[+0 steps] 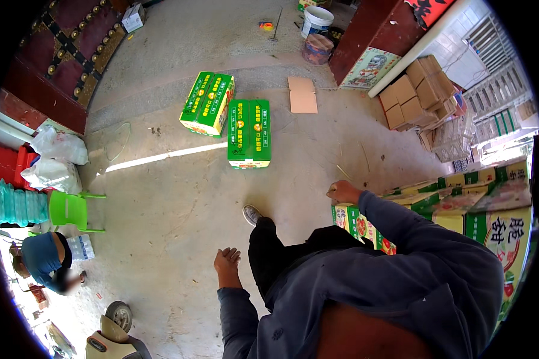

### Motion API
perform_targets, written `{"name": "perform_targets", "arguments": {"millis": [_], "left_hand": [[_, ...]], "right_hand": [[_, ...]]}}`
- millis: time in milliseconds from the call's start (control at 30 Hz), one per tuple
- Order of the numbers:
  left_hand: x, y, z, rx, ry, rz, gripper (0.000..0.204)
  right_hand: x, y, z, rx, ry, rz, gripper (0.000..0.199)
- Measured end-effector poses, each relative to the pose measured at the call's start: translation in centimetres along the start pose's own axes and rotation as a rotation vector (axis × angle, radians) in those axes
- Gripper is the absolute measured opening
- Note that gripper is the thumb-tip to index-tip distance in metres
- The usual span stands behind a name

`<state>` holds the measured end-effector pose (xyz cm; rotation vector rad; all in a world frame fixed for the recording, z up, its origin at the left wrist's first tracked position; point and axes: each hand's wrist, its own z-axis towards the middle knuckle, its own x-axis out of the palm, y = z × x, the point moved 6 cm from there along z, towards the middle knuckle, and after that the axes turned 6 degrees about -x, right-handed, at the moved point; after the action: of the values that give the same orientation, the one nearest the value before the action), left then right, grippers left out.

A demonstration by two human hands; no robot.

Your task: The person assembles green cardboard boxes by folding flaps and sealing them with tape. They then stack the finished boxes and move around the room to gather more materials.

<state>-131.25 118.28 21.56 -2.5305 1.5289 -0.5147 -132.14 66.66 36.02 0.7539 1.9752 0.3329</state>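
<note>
Your left hand hangs nearer you than the front green carton, fingers loosely curled, visibly empty, perhaps for balance. Your right hand, to that carton's near right, curls beside stacked cartons, probably piled to save floor; whether it grips anything, you cannot tell. The front green carton sits seam up on the floor, likely for steadiness; a second green carton stands askew just beyond its left.
</note>
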Motion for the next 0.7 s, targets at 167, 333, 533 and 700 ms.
{"name": "perform_targets", "arguments": {"millis": [167, 333, 533, 700], "left_hand": [[11.1, -5.8, 4.3, -0.008, 0.042, 0.064, 0.06], [17.9, -6.9, 10.6, -0.108, 0.014, 0.103, 0.064], [22.1, -3.2, 20.5, -0.224, -0.188, -0.177, 0.069], [27.7, 0.5, 31.4, -0.334, -0.324, -0.375, 0.073]], "right_hand": [[-6.5, -0.5, 11.2, 0.152, -0.029, 0.078, 0.033], [-10.4, -2.4, 27.0, 0.028, -0.065, -0.098, 0.032], [-4.5, -9.3, 49.5, -0.191, 0.272, -0.543, 0.05], [-4.2, -2.6, 67.5, -0.228, -0.009, -0.421, 0.057]]}}
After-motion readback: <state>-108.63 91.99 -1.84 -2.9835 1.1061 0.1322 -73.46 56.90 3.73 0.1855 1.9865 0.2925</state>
